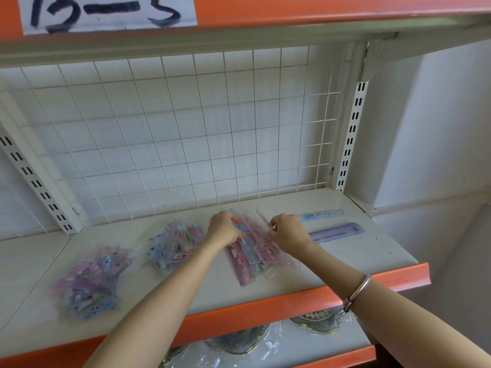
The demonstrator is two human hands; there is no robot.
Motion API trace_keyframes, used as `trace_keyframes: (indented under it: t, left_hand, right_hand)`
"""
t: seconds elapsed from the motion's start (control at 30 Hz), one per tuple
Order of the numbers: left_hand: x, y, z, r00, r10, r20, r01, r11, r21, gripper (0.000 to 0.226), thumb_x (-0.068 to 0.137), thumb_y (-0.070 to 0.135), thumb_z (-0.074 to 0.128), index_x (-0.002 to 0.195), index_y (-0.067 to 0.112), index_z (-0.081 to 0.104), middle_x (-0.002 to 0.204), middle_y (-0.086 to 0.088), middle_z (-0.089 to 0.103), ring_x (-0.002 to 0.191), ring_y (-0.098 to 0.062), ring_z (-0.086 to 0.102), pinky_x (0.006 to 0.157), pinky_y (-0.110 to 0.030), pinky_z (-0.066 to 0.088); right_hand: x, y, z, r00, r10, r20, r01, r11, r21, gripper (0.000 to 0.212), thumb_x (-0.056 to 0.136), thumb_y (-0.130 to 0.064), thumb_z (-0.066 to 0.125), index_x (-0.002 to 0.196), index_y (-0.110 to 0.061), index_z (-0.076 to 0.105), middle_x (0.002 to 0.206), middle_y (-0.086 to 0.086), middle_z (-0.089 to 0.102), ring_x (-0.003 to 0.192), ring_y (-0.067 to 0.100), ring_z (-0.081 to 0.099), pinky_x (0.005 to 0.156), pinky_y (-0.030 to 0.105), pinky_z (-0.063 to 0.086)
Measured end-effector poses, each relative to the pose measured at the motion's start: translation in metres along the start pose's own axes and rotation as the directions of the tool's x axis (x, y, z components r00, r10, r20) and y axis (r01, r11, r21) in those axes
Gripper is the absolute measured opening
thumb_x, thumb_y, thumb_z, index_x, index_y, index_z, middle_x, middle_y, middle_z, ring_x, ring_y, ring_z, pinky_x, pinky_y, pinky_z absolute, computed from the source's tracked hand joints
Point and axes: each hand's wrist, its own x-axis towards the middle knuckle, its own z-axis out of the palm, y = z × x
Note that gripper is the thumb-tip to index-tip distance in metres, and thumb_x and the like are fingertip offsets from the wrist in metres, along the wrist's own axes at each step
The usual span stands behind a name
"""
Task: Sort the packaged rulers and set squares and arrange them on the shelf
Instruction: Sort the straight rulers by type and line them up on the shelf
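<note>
My left hand (224,228) is curled over the far end of a fanned pile of packaged rulers (252,257), its fingers closed on the top packets, where a blue tip pokes out past my knuckles. My right hand (288,232) is just beside it on the right edge of the same pile, thumb and fingers pinching the clear wrapper of one packet. A silver bracelet (357,289) sits on my right forearm. The ruler pile lies flat on a pale shelf (332,261), its pink, purple and green packets running from my hands back toward me. To the right of the pile, near it, a purple ruler (336,231) lies flat by itself, and beyond that one a pale blue ruler (324,215) lies alone, closer to the back. To the left of the pile is a loose heap of small packets (172,245) in blue, red and white; the print is too blurred to read. Further left, well apart from the pile, is a second heap (91,285) in pink and blue. Behind the pile stands a white wire grid (186,128). In front of the pile runs the shelf's orange edge (265,306), and below it lie dark round objects in plastic wrap (239,341). High above the pile, a handwritten paper label (109,11) is stuck to the next shelf's orange edge.
</note>
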Motion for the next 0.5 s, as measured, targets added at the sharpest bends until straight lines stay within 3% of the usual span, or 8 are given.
trace_keyframes:
  t: [0.1, 0.2, 0.3, 0.33, 0.43, 0.5]
  left_hand:
    - [-0.001, 0.000, 0.000, 1.000, -0.009, -0.008, 0.009, 1.000, -0.011, 0.036, 0.073, 0.010, 0.081, 0.106, 0.009, 0.066, 0.106, -0.014, 0.065, 0.051, -0.012, 0.055, 0.046, -0.014, 0.041]
    - [-0.002, -0.001, 0.000, 1.000, -0.005, -0.020, 0.005, 1.000, -0.008, 0.037, 0.074, 0.011, 0.080, 0.109, 0.009, 0.066, 0.104, -0.012, 0.063, 0.052, -0.009, 0.053, 0.040, -0.009, 0.036]
    - [-0.003, 0.000, 0.000, 1.000, -0.007, -0.028, 0.007, 1.000, 0.007, 0.038, 0.075, 0.013, 0.079, 0.110, 0.011, 0.066, 0.110, -0.012, 0.064, 0.060, -0.010, 0.052, 0.045, -0.012, 0.034]
    - [-0.004, 0.000, 0.000, 0.999, -0.010, -0.031, 0.010, 1.000, 0.002, 0.038, 0.074, 0.013, 0.079, 0.110, 0.011, 0.066, 0.110, -0.012, 0.065, 0.061, -0.011, 0.053, 0.048, -0.013, 0.035]
    - [-0.005, 0.001, -0.001, 0.999, -0.020, -0.032, 0.020, 1.000, -0.009, 0.037, 0.073, 0.010, 0.078, 0.108, 0.009, 0.067, 0.099, -0.011, 0.066, 0.060, -0.013, 0.056, 0.056, -0.018, 0.041]
    - [-0.006, 0.001, -0.002, 0.999, -0.023, -0.024, 0.022, 1.000, -0.015, 0.036, 0.074, 0.009, 0.077, 0.108, 0.008, 0.067, 0.091, -0.010, 0.065, 0.056, -0.012, 0.056, 0.053, -0.017, 0.043]
  right_hand:
    - [-0.002, -0.003, 0.006, 0.999, -0.021, 0.050, 0.022, 1.000, -0.016, 0.031, 0.089, -0.018, 0.054, 0.095, 0.011, 0.066, 0.086, 0.024, 0.067, 0.076, 0.036, 0.063, 0.062, 0.037, 0.050]
    - [-0.004, -0.004, 0.007, 0.995, -0.019, 0.102, 0.024, 0.999, -0.040, 0.042, 0.083, -0.035, 0.067, 0.071, 0.004, 0.060, 0.073, 0.010, 0.053, 0.066, 0.024, 0.053, 0.053, 0.026, 0.040]
    - [-0.005, -0.008, 0.007, 0.993, -0.030, 0.116, 0.041, 0.995, -0.090, 0.034, 0.083, -0.029, 0.066, 0.092, 0.004, 0.066, 0.098, 0.011, 0.056, 0.084, 0.025, 0.060, 0.070, 0.028, 0.049]
    - [-0.005, -0.009, 0.007, 0.993, -0.028, 0.114, 0.040, 0.994, -0.103, 0.029, 0.084, -0.024, 0.062, 0.092, 0.004, 0.066, 0.097, 0.012, 0.058, 0.083, 0.026, 0.060, 0.069, 0.029, 0.050]
    - [-0.007, -0.013, 0.004, 0.995, -0.012, 0.103, 0.028, 0.987, -0.159, 0.028, 0.087, -0.014, 0.052, 0.062, -0.005, 0.043, 0.067, 0.008, 0.044, 0.062, 0.023, 0.045, 0.048, 0.023, 0.034]
    - [-0.007, -0.012, 0.003, 0.995, 0.007, 0.095, 0.007, 0.989, -0.146, 0.035, 0.087, -0.011, 0.052, 0.057, -0.010, 0.034, 0.059, 0.005, 0.037, 0.062, 0.024, 0.042, 0.043, 0.022, 0.026]
